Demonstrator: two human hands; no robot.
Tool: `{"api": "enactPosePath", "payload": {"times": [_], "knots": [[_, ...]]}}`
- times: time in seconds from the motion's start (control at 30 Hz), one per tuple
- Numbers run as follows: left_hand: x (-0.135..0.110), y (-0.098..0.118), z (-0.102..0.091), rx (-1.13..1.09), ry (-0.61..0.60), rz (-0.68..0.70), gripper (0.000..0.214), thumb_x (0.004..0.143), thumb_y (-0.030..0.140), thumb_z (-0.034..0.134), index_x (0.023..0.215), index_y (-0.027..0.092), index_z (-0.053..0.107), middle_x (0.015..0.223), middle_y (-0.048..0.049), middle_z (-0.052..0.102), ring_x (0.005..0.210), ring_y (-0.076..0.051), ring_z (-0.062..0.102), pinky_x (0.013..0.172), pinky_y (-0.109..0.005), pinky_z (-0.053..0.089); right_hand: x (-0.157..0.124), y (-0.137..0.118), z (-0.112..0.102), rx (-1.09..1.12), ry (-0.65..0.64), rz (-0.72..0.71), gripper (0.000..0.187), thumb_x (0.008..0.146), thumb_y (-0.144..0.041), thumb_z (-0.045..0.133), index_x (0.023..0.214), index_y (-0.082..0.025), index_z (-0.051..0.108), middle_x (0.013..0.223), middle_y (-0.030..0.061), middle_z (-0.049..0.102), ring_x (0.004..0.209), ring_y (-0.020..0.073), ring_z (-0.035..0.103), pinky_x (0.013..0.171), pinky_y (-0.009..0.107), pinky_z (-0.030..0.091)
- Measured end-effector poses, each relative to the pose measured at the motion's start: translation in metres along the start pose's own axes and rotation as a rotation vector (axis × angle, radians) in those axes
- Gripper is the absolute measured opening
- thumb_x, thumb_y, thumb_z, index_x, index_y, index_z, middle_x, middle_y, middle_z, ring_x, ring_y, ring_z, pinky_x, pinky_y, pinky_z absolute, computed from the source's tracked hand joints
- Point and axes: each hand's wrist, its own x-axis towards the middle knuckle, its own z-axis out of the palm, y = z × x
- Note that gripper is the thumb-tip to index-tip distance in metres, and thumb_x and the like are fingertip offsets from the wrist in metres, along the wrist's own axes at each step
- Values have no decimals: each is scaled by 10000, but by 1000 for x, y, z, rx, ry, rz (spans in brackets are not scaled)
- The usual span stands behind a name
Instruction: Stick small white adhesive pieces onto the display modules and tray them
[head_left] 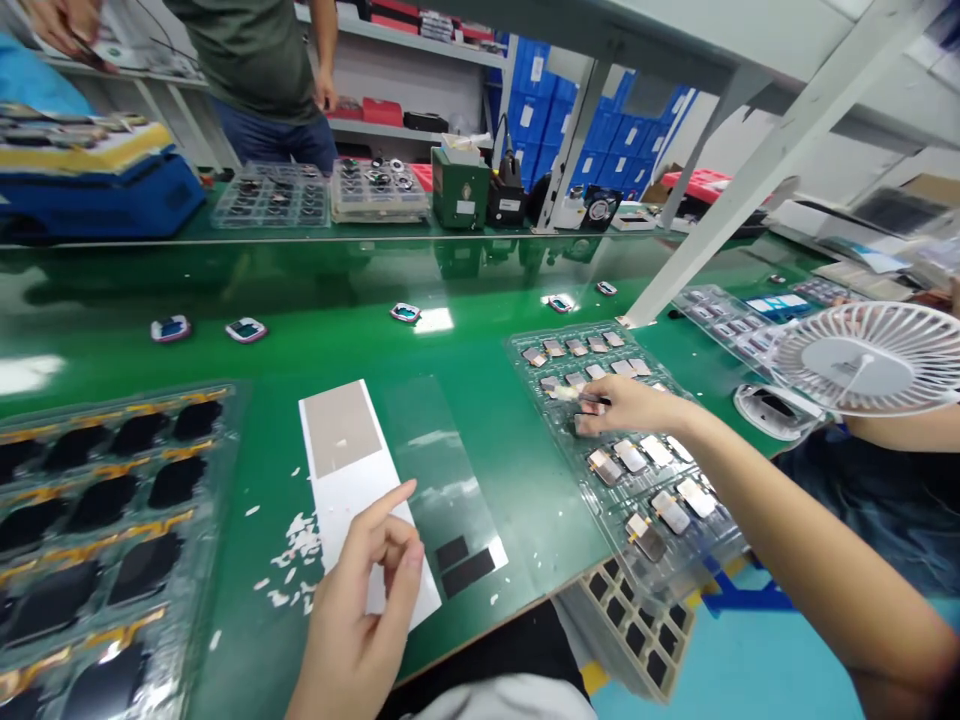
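My left hand (367,590) is above the lower part of a white sheet (341,500) with a beige-grey patch. Its index finger is stretched out, the others are loosely curled, and nothing shows in it. Over a clear plastic tray (559,455) on the right, my right hand (626,405) has its fingers closed on a thin dark tool (598,399) that looks like tweezers. Under these fingers is a small grey part (583,425); whether they touch it I cannot tell. Rows of small silvery screen modules (630,455) fill the tray.
Left stands a tray of black screens (97,500) with orange flex strips. White scraps (300,540) lie beside the sheet; dark rectangles (469,570) lie on clear film. Small watch-like frames (246,330) sit further back. A white fan (870,358) and slanted post (750,180) flank the right.
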Motion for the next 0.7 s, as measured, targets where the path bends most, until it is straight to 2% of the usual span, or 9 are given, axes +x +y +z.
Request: {"api": "enactPosePath", "payload": {"times": [0.07,0.13,0.2,0.27,0.37,0.47,0.53,0.6,0.7], "knots": [[1,-2,-3,-22,-26,26,287,987,252,489,1269,264,539,755,32,542,658,-132,525,624,-229,440,-8,-13,3,72,15,-36,298,686,-464,715,721,-203,574,654,-36,519,610,143,488,579,266,365],[1,-3,-5,-50,-68,56,265,959,201,529,1214,264,568,762,39,554,649,-119,523,637,-220,452,-22,-37,17,225,49,-75,342,752,-520,653,874,-204,609,766,-6,590,682,159,545,630,277,413],[2,-2,-7,-109,-142,57,281,921,178,587,1190,259,572,811,33,590,666,-113,547,666,-222,471,-39,-68,42,561,58,-104,330,756,-488,705,894,-201,618,765,7,617,689,162,572,647,283,438],[3,1,-9,-166,-227,24,346,858,183,681,1179,251,574,862,25,628,710,-120,583,701,-230,482,-58,-97,74,805,31,-165,282,738,-426,761,785,-212,582,707,-16,581,618,133,535,592,262,427],[4,5,-9,-177,-332,-32,225,808,198,751,988,227,618,825,31,648,742,-126,607,702,-216,472,-76,-125,121,992,5,-186,287,763,-398,767,708,-206,561,667,-23,572,539,93,439,514,229,350],[3,3,-8,-132,-336,-39,52,897,180,640,886,218,607,805,35,656,745,-114,618,702,-199,472,-80,-130,152,1090,141,-123,257,773,-381,773,812,-213,583,662,-38,600,459,55,250,453,219,233],[3,1,-9,-94,-310,-11,56,928,172,590,908,221,608,818,33,659,753,-111,625,710,-195,477,-78,-125,161,1092,223,-109,289,757,-377,795,909,-218,608,711,-26,635,456,51,208,448,224,204],[3,-2,-11,-58,-274,12,45,942,189,578,927,225,602,836,26,655,776,-116,638,723,-200,485,-75,-115,162,1045,286,-129,273,776,-397,788,920,-217,641,737,-16,622,481,65,271,465,231,235],[2,-6,-16,-21,-220,15,48,986,226,525,994,229,572,896,3,661,858,-139,679,778,-226,513,-71,-97,158,1019,327,-210,257,926,-438,625,798,-217,646,751,-6,529,623,117,430,569,249,352]]}}
